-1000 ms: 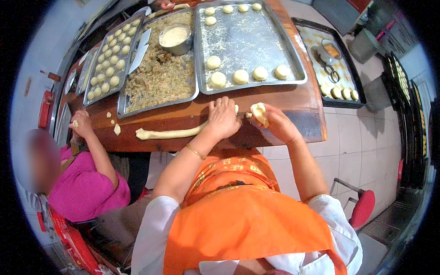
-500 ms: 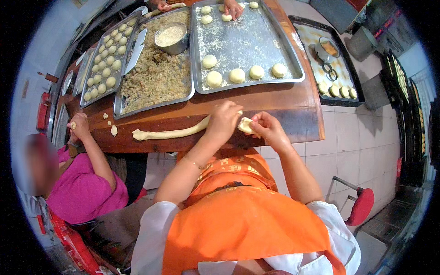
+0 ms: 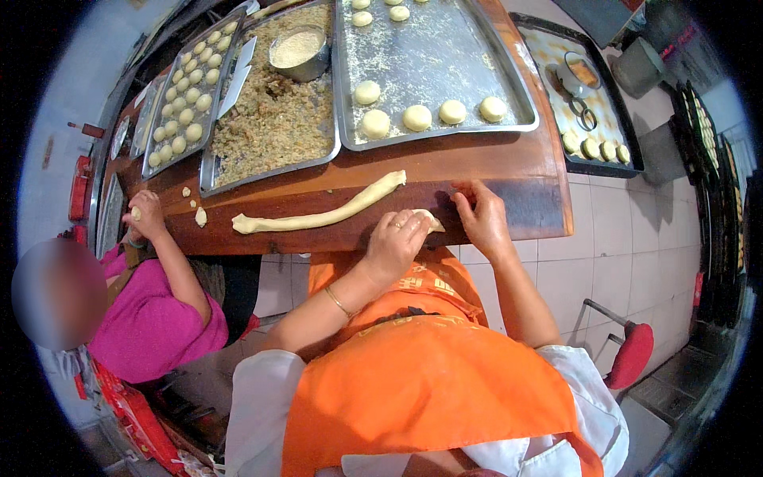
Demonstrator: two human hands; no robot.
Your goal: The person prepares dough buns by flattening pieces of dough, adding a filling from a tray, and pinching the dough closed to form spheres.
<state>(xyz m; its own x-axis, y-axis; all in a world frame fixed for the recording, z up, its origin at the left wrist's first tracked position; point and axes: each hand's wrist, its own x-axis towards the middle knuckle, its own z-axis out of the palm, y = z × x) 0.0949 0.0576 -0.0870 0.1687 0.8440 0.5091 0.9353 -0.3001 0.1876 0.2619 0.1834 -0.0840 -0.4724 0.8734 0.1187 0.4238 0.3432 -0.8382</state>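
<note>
My left hand (image 3: 397, 242) is at the table's near edge, its fingers curled over a small piece of dough (image 3: 435, 222). Most of that piece is hidden under the hand; only its pale right end shows. Just to the right hovers my right hand (image 3: 483, 216), fingers apart and holding nothing. Beyond my left hand a long dough rope (image 3: 326, 215) lies on the wooden table (image 3: 469, 176), slanting up to the right. A few dough scraps (image 3: 200, 216) sit past its left end.
A metal tray (image 3: 429, 56) with round dough pieces stands ahead. Beside it a filling tray (image 3: 262, 139) carries a bowl of crumbs (image 3: 299, 54). Another tray of dough balls (image 3: 184, 111) is farther left. A co-worker's hand (image 3: 146, 215) holds dough at the left edge.
My left hand has come down and nearer to me, now with the dough piece. My right hand has let it go and opened. The rope's right end is now uncovered.
</note>
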